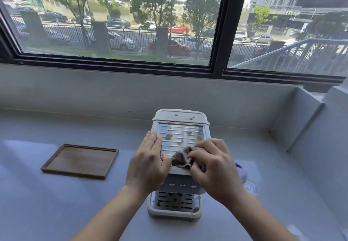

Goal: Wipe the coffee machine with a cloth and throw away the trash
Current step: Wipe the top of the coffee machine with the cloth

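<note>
A small white plastic coffee machine [179, 157] stood on the pale grey countertop [56, 203], at centre frame and slightly low, seen from above. Its top carried a ribbed metal grille plate [180, 137] with several brown spots; two more brown spots sat on the white lid section behind the grille. The slotted drip tray [175, 204] at the machine's base also showed dark residue.

The left hand [148, 163] lay flat and open on the left edge of the machine top, fingers extended toward the window, palm pressing down, holding nothing. The right hand [214, 167] was curled around a bunched brownish-pink cloth [181, 158], fingers clamping it against the near right part of the grille. The cloth touched the grille's front edge, between the two hands.

A rectangular dark wooden tray [81, 160] rested on the countertop at left of centre, well apart from the machine. A white object with blue marking [242, 173] lay just right of the machine, mostly hidden behind the right hand; what it was could not be told. A dark-framed window [218, 33] filled the upper half of the frame.
</note>
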The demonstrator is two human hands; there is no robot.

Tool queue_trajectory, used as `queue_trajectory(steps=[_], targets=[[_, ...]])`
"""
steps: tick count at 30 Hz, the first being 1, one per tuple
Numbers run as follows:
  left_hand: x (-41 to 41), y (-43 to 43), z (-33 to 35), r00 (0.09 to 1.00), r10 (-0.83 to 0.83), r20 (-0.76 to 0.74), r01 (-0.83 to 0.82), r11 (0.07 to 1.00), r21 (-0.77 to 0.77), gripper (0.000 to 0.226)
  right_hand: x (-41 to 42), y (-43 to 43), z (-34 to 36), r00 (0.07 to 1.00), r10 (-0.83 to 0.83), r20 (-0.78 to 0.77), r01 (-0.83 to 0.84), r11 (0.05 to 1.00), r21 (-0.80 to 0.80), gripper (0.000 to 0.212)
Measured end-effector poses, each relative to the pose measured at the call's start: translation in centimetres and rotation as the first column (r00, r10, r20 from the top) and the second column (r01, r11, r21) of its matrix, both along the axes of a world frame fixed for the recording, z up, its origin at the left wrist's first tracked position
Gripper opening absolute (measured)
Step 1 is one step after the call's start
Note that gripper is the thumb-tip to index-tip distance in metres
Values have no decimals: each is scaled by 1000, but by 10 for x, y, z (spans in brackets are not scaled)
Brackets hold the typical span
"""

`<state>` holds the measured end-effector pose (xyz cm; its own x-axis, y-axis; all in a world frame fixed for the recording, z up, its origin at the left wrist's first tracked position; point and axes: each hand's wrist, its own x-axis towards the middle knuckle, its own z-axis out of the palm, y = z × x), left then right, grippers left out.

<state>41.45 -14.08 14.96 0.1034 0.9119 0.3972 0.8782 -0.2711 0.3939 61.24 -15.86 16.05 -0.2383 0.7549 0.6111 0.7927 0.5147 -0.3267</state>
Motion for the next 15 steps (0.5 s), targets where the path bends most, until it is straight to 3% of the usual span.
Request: queue_trajectory(steps=[2,7,11,13,15], targets=[[0,0,0,1000,0,9,0,1000,1,70,12,-1,0,997,76,-8,-76,997,-6,10],[-2,0,1,1000,5,0,-5,1000,5,69,11,47,22,988,-145,-45,133,968,-214,22],[-2,-1,1,1000,7,-6,-7,1000,2,68,10,39,19,1000,-14,-26,8,976,-218,16],[-2,0,0,1000,-7,-5,7,1000,2,67,21,21,16,994,106,-36,-110,978,-176,19],[-3,2,-1,1000,-5,-1,5,1000,5,65,29,20,25,990,112,-85,-124,982,-146,26]])
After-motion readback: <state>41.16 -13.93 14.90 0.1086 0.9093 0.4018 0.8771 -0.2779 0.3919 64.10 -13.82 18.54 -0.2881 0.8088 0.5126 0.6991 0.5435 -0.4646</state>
